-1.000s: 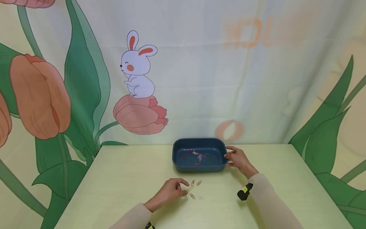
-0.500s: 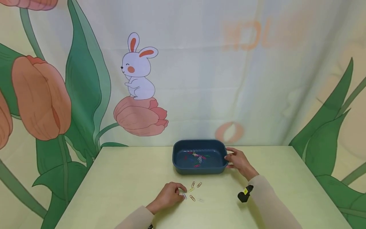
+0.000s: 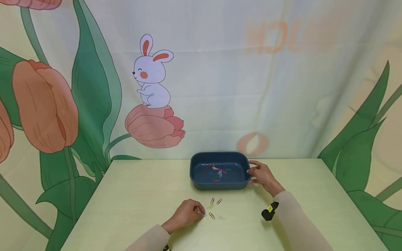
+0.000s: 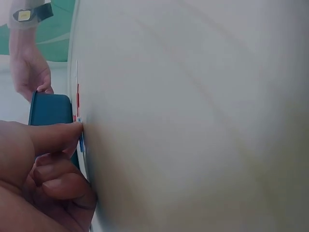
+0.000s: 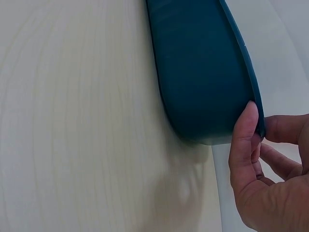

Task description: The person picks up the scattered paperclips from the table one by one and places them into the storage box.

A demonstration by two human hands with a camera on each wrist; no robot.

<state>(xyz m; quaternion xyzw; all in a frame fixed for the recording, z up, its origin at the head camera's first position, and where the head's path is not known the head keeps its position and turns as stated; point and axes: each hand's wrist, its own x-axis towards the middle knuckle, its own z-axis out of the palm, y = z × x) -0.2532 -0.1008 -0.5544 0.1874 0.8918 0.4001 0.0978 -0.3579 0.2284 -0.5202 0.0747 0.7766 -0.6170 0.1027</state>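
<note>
On the pale counter [image 3: 132, 195], the left hand [image 3: 185, 213] rests low, its fingers [image 4: 65, 188] bent and pinching a small light-blue paper clip [image 3: 205, 215] close to the surface. From the left wrist, the clip is largely hidden behind the fingertips.

Just beyond this hand lies a loose group of other clips. Two brown clips, one at the back [image 3: 212, 201] and another to its right [image 3: 219, 201], lie side by side without touching. A yellow clip [image 3: 210, 206] sits just in front of them, a third brown clip [image 3: 211, 215] lies nearer the person, and a whitish clip [image 3: 221, 218] rests at the right of the group, faint against the counter.

Behind these clips, near the far edge, stands a dark blue tray [image 3: 220, 187]. The right hand [image 3: 263, 176] grasps the rim at its right end, with fingers [image 5: 244, 140] on both sides of the wall. On the tray floor clips are scattered: white ones [image 3: 220, 173] near the middle, a pink one [image 3: 217, 180] toward the front, a green one [image 3: 228, 169] to the right, and others in red, blue and yellow.

Behind the counter hangs a pale curtain [image 3: 207, 87] printed with a white rabbit [image 3: 154, 94] on a pink tulip [image 3: 150, 127].
</note>
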